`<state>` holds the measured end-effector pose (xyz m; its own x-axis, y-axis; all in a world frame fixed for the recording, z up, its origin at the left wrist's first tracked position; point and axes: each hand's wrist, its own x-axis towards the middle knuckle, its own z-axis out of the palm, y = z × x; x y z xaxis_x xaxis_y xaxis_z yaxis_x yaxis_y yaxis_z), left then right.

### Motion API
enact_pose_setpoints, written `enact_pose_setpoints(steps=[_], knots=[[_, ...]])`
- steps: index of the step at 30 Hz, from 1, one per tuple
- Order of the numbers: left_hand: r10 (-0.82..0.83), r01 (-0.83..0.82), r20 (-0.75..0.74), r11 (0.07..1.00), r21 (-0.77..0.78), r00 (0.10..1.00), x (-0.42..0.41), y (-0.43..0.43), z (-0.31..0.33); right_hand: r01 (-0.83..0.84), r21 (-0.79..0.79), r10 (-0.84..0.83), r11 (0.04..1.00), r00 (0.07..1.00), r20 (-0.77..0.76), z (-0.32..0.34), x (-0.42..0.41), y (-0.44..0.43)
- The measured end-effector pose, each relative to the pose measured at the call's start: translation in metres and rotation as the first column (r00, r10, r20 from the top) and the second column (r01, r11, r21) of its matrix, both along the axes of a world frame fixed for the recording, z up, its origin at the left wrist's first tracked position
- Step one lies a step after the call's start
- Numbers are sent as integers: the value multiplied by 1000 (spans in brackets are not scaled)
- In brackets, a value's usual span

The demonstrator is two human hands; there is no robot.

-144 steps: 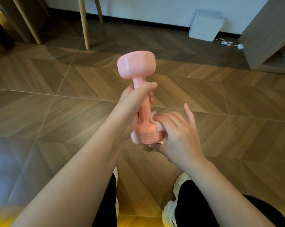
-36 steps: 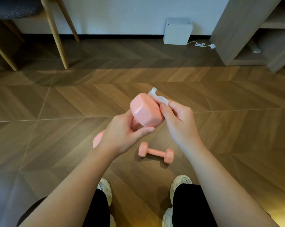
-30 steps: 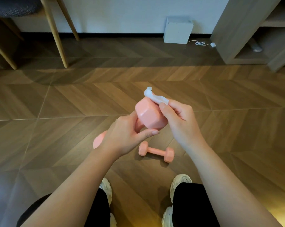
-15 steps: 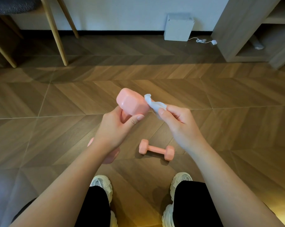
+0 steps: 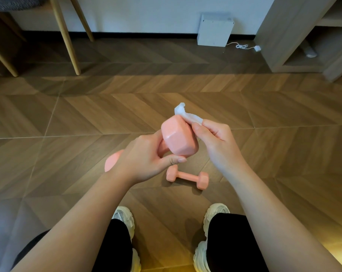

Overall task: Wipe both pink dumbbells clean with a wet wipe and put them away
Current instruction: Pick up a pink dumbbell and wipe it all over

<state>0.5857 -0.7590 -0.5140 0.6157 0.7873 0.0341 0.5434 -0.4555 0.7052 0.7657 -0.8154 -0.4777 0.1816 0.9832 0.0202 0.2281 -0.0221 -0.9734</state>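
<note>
Grip looks solid here: the left hand (image 5: 144, 160) is clenched round the handle of one pink dumbbell (image 5: 179, 137), held up in the air at mid-scene with one head tipped toward the camera and the other poking out left of the wrist. The right hand (image 5: 219, 144) pinches a bunched wet wipe (image 5: 187, 114) between thumb and fingers and presses it on the far-right edge of that raised head. How much wipe actually touches the back face is hard to say, since the head hides it.

To do this bit well, she/he should roll the handle in the left hand so every facet passes under the wipe, then shift the grip to get the handle too.

The second dumbbell (image 5: 186, 176) lies on the wood floor (image 5: 68, 124) just beyond the shoes (image 5: 217, 213). An open shelf unit (image 5: 295, 36) stands far right.
</note>
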Motion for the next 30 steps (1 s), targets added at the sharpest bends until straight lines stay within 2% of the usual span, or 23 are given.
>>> enact_pose_setpoints(steps=[5, 9, 14, 20, 25, 30], knots=[[40, -40, -53, 999, 2, 998, 2, 1, -1, -80, 20, 79, 997, 997, 11, 3, -4, -2], [88, -90, -84, 996, -14, 993, 3, 2, -3, -72, 65, 72, 995, 997, -7, -6, -4, -1], [181, -184, -37, 976, -115, 983, 4, 2, -4, -106, 90, 109, 990, 994, -27, -7, -4, -5], [315, -295, 80, 936, -195, 946, 5, -1, 3, -64, 20, 64, 998, 998, -16, -7, -3, -6], [276, -264, 116, 958, -109, 954, -1, -3, 2, -18, 30, 19, 999, 999, -28, -10, 0, -3], [106, -107, 76, 994, 7, 992, -1, -5, 4, 1, 62, 4, 998, 997, -74, -13, 1, 3]])
